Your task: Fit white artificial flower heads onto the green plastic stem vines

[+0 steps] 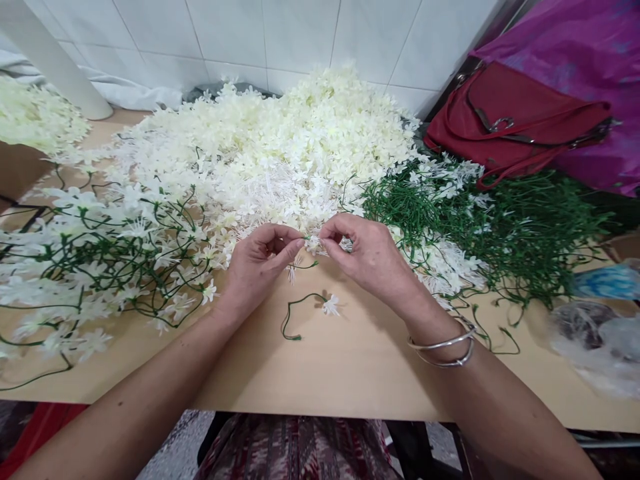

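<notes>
Over the middle of the table, my left hand (267,257) is closed, thumb and forefinger pinching the green end of a small white artificial flower (313,244). On the flower's other side my right hand (363,257) pinches its white part; the fingertips hide most of it. Below them on the wood lies one green stem (305,297) with a white blossom (331,305) at its end. Another short stem with white stamens (293,270) rests just under my left fingers. A large heap of loose cream blossoms (320,127) rises behind both hands.
Finished-looking stemmed white flowers (135,247) spread at the left. Green stems (530,227) pile up at the right. A red handbag (515,120) stands behind them, with a clear plastic bag (600,340) near the right edge. A tiled wall (225,33) closes off the back.
</notes>
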Motion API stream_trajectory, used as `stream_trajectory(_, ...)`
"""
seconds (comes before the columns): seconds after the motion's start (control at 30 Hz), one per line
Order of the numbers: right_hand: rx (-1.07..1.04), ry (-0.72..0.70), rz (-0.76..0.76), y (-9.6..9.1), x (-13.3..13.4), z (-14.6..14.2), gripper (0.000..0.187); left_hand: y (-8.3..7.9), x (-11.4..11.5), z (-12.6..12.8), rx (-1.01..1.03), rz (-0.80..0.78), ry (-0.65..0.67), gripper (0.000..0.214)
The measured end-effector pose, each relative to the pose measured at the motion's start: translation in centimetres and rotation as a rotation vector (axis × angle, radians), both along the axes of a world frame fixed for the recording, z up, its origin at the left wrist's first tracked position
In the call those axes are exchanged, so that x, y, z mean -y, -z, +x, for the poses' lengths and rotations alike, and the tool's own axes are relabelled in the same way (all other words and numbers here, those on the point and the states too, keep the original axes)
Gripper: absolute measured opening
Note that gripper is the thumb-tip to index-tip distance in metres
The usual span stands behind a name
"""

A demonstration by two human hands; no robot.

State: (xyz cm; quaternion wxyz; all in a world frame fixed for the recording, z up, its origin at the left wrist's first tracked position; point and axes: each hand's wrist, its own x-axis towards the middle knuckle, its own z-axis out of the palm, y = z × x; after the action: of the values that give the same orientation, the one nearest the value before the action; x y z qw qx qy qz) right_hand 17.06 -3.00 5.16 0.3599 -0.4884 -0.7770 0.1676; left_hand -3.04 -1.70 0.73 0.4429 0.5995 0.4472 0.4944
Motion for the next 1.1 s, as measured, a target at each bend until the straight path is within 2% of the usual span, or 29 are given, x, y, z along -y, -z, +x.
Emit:
stream_trajectory(0.1, -0.006, -0.001, 0.002, 0.0, 0.1, -0.1, 0.014, 0.0, 0.0, 0.0, -0.010, 0.003, 0.002, 0.022)
stream_trajectory(0.17, -0.084, -0.014, -0.051, 0.1, 0.1, -0.3, 0.010, 0.1, 0.0, 0.0, -0.011, 0.008, 0.002, 0.021)
stream_trajectory(0.27, -0.322, -0.053, -0.236, 0.7, -0.2, -0.6, 0.003, 0.3, 0.0, 0.0, -0.005, 0.016, 0.016, 0.020)
stream_trajectory(0.37, -0.518, -0.085, -0.393, 1.4, -0.8, -0.7, 0.006, 0.5, 0.0, 0.1, -0.014, 0.022, 0.043, 0.020)
stream_trajectory(0.53, -0.685, 0.019, -0.329, 1.6, -1.8, 0.5, 0.014, 0.7, 0.0, 0.0, -0.082, 0.025, 0.044, 0.009)
stream_trajectory(0.63, -0.677, 0.014, -0.325, 1.6, -2.1, 1.2, 0.013, 0.7, 0.2, 0.2, -0.189, 0.092, 0.021, 0.011)
stream_trajectory(0.73, -0.630, -0.005, -0.328, 1.9, -2.2, 1.2, 0.007, 0.9, 0.3, 0.7, -0.361, 0.244, 0.059, 0.021)
stream_trajectory(0.83, -0.623, 0.011, -0.325, 2.1, -2.3, 1.0, 0.007, 1.5, 0.2, 1.3, -0.509, 0.385, 0.064, 0.022)
stream_trajectory(0.97, -0.630, 0.003, -0.354, 2.1, -2.3, 0.7, 0.012, 2.0, 0.0, 1.9, -0.621, 0.411, 0.011, 0.017)
stream_trajectory(1.1, -0.616, -0.031, -0.357, 2.1, -2.4, 0.9, 0.012, 1.7, 0.0, 1.8, -0.575, 0.384, -0.015, 0.014)
